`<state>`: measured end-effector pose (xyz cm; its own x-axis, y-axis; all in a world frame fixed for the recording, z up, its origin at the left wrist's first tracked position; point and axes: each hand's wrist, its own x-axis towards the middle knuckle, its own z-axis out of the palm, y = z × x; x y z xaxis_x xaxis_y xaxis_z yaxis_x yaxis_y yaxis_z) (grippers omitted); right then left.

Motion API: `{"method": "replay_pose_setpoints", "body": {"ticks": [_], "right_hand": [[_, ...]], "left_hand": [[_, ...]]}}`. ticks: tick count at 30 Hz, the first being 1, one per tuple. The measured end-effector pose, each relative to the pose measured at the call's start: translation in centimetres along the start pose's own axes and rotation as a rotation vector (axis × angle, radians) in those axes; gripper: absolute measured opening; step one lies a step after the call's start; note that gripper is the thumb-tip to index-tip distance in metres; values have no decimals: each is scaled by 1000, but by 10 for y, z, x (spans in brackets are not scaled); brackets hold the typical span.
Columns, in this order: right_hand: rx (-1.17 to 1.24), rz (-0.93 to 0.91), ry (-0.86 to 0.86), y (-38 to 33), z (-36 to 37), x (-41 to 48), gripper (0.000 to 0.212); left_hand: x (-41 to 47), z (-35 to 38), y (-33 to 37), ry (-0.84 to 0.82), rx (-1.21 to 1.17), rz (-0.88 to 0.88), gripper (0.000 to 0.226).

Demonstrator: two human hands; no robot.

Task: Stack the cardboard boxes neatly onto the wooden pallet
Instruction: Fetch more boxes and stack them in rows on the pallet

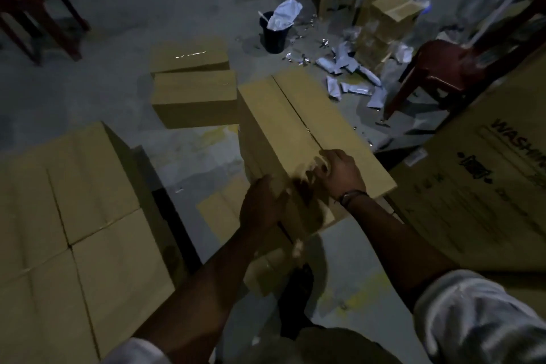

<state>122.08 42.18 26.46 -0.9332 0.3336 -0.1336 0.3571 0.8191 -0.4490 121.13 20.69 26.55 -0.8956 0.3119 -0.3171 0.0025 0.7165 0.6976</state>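
A long cardboard box with a taped top seam sits tilted in the middle of the view, its near end towards me. My right hand lies on top of that near end, fingers curled at the seam. My left hand holds the box's near left corner, its fingers blurred by motion. To the left stands a stack of closed cardboard boxes. A dark edge shows under the stack, but I cannot make out the pallet. Two more closed boxes lie on the floor beyond.
A large printed carton stands close on the right. Behind it is a red plastic chair. A black bucket, scattered silver pouches and more cartons litter the far floor. Another red chair is at far left.
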Motion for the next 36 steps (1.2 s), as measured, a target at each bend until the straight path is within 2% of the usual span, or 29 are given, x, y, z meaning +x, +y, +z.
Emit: {"method": "replay_pose_setpoints", "body": {"ticks": [5, 9, 13, 17, 19, 22, 26, 31, 36], "right_hand": [[-159, -45, -98, 35, -12, 80, 55], [-220, -26, -183, 47, -16, 122, 64], [-182, 4, -287, 50, -9, 147, 87], [-160, 22, -285, 49, -8, 157, 105], [-172, 44, -280, 49, -6, 157, 111], [-167, 71, -310, 46, -2, 157, 117], [-182, 28, -298, 37, -5, 148, 114], [-334, -241, -127, 21, -5, 116, 103], [-335, -402, -47, -31, 12, 78, 93]], "left_hand": [[52, 22, 30, 97, -65, -130, 58], [86, 43, 22, 110, -61, -208, 79], [101, 46, 22, 142, -104, -176, 75], [115, 59, 7, 169, -150, -181, 87], [116, 67, 3, 188, -100, -179, 96], [111, 66, 13, 124, -96, -201, 107], [101, 52, 31, 89, -145, -267, 110], [79, 25, 27, 91, -143, -325, 119], [27, -14, 25, 292, -9, -397, 112]]}}
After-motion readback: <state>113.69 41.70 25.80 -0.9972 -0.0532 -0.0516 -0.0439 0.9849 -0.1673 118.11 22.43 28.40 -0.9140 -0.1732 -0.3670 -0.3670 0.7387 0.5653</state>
